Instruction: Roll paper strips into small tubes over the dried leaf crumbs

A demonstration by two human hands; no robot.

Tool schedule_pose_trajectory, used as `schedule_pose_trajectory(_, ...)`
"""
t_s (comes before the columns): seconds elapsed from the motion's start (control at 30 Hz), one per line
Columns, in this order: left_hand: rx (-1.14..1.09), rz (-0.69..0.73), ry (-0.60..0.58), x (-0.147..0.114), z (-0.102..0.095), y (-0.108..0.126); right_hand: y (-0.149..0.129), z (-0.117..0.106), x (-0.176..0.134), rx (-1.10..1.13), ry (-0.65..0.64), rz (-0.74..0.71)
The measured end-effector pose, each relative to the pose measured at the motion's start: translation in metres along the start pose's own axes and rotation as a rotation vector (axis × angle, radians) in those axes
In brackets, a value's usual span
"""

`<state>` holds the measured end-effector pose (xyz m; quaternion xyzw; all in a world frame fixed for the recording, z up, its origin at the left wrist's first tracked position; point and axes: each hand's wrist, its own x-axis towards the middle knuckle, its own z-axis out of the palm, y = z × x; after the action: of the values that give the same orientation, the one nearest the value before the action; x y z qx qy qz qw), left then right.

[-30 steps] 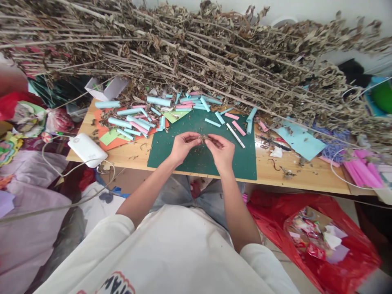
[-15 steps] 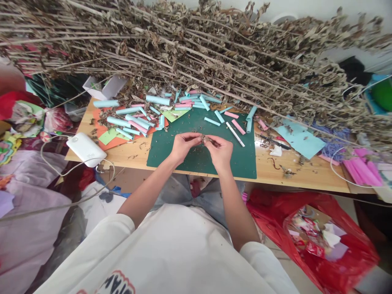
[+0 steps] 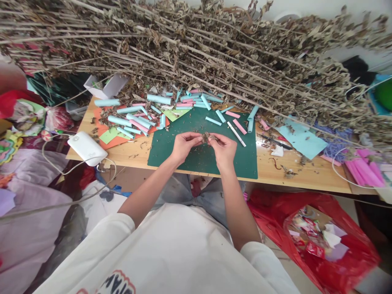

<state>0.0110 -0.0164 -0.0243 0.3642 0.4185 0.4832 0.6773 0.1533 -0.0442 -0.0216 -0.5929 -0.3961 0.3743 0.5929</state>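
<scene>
Above a green cutting mat (image 3: 165, 151), my left hand (image 3: 184, 146) and my right hand (image 3: 224, 149) meet with fingertips close together. Between them is a small clump of dried leaves (image 3: 206, 137), pinched from both sides. Crumbs of leaf are scattered on the mat. A white paper tube (image 3: 236, 134) lies just beyond my right hand, with a pink paper tube (image 3: 239, 126) beside it. Several blue and pink rolled paper tubes (image 3: 159, 99) lie at the mat's far and left edges.
Bundles of dried stalks (image 3: 171, 53) span the back of the wooden table (image 3: 306, 177). A white power bank (image 3: 87, 148) with a cable lies on the left. Blue paper (image 3: 303, 139) and a black pen-like tool (image 3: 277, 142) lie on the right. A red bag of scraps (image 3: 275, 204) stands below.
My right hand has moved slightly to the right, away from my left. More of the dried leaf clump shows between the fingertips.
</scene>
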Motion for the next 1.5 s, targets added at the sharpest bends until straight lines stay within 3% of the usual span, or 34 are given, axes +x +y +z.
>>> schedule_pose_trajectory(0.07, -0.010, 0.005, 0.017, 0.000, 0.000, -0.001, 0.000, -0.001, 0.000, 0.010, 0.013, 0.000)
schedule_pose_trajectory(0.2, 0.027, 0.029, 0.024, -0.001, 0.002, 0.000, 0.000, 0.000, -0.005, -0.029, -0.123, -0.035)
schedule_pose_trajectory(0.33, 0.063, 0.026, -0.049, -0.001, 0.002, 0.002, 0.003, 0.000, -0.007, -0.092, -0.131, -0.082)
schedule_pose_trajectory(0.53, 0.085, -0.006, -0.032, 0.003, -0.006, 0.005, 0.002, -0.006, 0.001, 0.006, -0.104, 0.027)
schedule_pose_trajectory(0.73, 0.106, -0.050, -0.090, 0.002, -0.003, 0.006, 0.007, -0.002, -0.001, 0.076, -0.186, 0.043)
schedule_pose_trajectory(0.9, 0.132, -0.028, -0.103, 0.002, -0.002, 0.003, 0.010, 0.001, -0.001, 0.026, -0.089, 0.017)
schedule_pose_trajectory(1.0, 0.109, -0.013, -0.066, 0.004, -0.005, 0.002, 0.008, 0.000, 0.002, 0.115, -0.022, 0.076)
schedule_pose_trajectory(1.1, 0.098, -0.003, -0.055, 0.006, -0.006, 0.002, 0.004, -0.002, 0.003, 0.235, -0.092, 0.194)
schedule_pose_trajectory(1.23, 0.138, -0.005, -0.127, 0.006, -0.003, 0.003, -0.001, -0.002, 0.001, 0.289, -0.171, 0.267)
schedule_pose_trajectory(1.5, 0.268, 0.086, -0.054, 0.007, -0.008, 0.004, 0.005, -0.005, 0.001, 0.274, -0.030, 0.264)
